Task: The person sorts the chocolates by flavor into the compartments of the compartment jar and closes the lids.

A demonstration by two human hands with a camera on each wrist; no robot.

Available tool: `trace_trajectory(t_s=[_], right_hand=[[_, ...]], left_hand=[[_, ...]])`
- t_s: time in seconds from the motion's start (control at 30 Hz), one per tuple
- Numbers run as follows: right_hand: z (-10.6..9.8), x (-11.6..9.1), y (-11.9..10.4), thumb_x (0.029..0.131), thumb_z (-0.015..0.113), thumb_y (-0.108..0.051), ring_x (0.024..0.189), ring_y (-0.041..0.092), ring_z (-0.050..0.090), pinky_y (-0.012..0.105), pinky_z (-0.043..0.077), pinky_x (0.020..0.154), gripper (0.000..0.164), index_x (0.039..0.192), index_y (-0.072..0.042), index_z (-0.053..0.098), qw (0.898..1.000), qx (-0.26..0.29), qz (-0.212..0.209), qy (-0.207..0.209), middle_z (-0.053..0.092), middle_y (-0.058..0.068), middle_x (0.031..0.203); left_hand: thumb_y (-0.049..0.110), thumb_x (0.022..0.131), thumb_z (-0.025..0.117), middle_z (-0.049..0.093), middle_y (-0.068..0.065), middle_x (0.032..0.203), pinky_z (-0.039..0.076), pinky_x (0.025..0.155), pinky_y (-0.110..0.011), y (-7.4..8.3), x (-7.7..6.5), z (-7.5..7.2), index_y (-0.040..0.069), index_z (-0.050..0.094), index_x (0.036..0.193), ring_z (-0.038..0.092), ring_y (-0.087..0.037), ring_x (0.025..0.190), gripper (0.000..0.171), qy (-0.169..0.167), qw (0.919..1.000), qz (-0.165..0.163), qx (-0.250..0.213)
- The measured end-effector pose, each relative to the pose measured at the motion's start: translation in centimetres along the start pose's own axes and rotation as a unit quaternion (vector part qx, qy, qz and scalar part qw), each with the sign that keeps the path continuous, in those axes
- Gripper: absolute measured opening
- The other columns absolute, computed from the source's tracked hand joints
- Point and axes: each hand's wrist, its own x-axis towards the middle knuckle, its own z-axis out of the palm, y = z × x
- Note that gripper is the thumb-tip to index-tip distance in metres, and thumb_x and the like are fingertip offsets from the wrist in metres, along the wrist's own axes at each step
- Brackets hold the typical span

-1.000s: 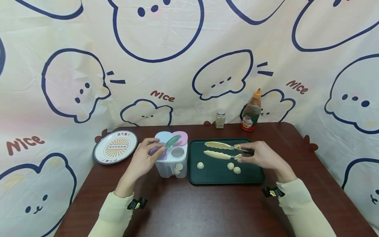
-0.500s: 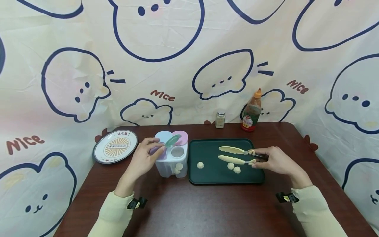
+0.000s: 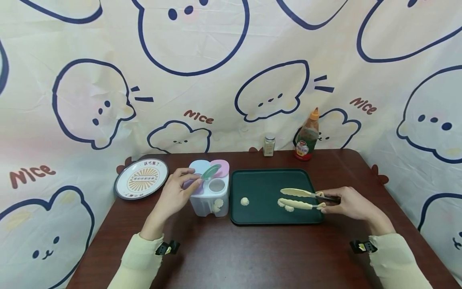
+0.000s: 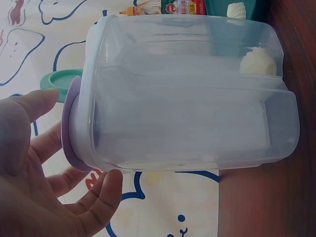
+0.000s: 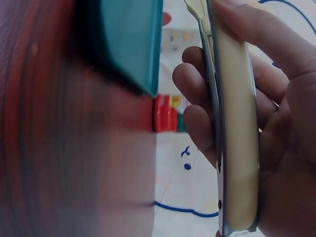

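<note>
My left hand (image 3: 177, 188) is at the top of a clear storage container (image 4: 187, 98) with several round lids, its thumb and fingertip at the edge of the raised green lid (image 3: 210, 171). A round opening (image 3: 217, 185) shows beside that lid. Inside, against the lower wall, sits a pale ball-shaped piece (image 4: 258, 62). My right hand (image 3: 348, 202) grips tongs (image 3: 299, 198) with cream-coloured tips by the handle, over the right side of a dark green tray (image 3: 260, 216). The tips stand apart with nothing between them, partly covering two small pale balls (image 3: 289, 208).
Another pale ball (image 3: 244, 201) lies on the tray's left. A printed plate (image 3: 141, 179) stands left of the container. Behind the tray are a small capped jar (image 3: 268, 145) and a sauce bottle (image 3: 306, 136) with an orange nozzle. A patterned cloth (image 3: 223, 96) hangs behind the table.
My right hand has moved right and toward the near side with the tongs, whose tips now overlap the two balls. The left hand and green lid have stayed in place.
</note>
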Motion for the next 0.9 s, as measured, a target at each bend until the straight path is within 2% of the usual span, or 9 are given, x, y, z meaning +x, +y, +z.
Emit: trace_trajectory(t_s=[0.13,0.33,0.57,0.9], right_hand=[[-0.1,-0.4,0.7,0.082,0.081,-0.039,0.076,0.006,0.056,0.022,0.047,0.063,0.05,0.125,-0.016,0.07,1.0,-0.004,0.003,-0.007,0.07,-0.006,0.092],[-0.2,-0.7,1.1,0.08,0.081,-0.042,0.075,0.005,0.055,0.022,0.044,0.063,0.051,0.123,-0.016,0.071,0.999,-0.022,0.013,-0.021,0.069,-0.008,0.091],[-0.1,-0.7,1.2,0.081,0.08,-0.042,0.076,0.008,0.056,0.022,0.044,0.063,0.046,0.119,-0.019,0.073,0.999,-0.02,0.015,-0.035,0.069,-0.007,0.09],[0.1,-0.6,1.0,0.081,0.08,-0.042,0.077,0.004,0.056,0.022,0.044,0.065,0.045,0.119,-0.019,0.073,0.998,-0.035,0.016,-0.041,0.071,-0.009,0.093]], left_hand=[[0.043,0.097,0.061,0.053,-0.012,0.141,0.036,0.107,-0.06,0.0,0.1,0.0,0.013,0.073,0.119,0.042,-0.036,0.131,0.038,0.001,1.0,0.001,0.001],[0.043,0.097,0.061,0.053,-0.011,0.141,0.036,0.107,-0.06,-0.1,0.1,0.0,0.014,0.073,0.118,0.042,-0.035,0.131,0.038,-0.001,1.0,-0.001,-0.001],[0.044,0.098,0.06,0.053,-0.011,0.142,0.035,0.107,-0.061,-0.2,0.1,0.1,0.014,0.073,0.119,0.041,-0.036,0.132,0.039,-0.003,1.0,-0.001,-0.004],[0.043,0.098,0.06,0.053,-0.011,0.142,0.035,0.108,-0.061,-0.2,0.0,0.0,0.014,0.073,0.118,0.041,-0.036,0.133,0.038,-0.001,1.0,-0.002,-0.002]])
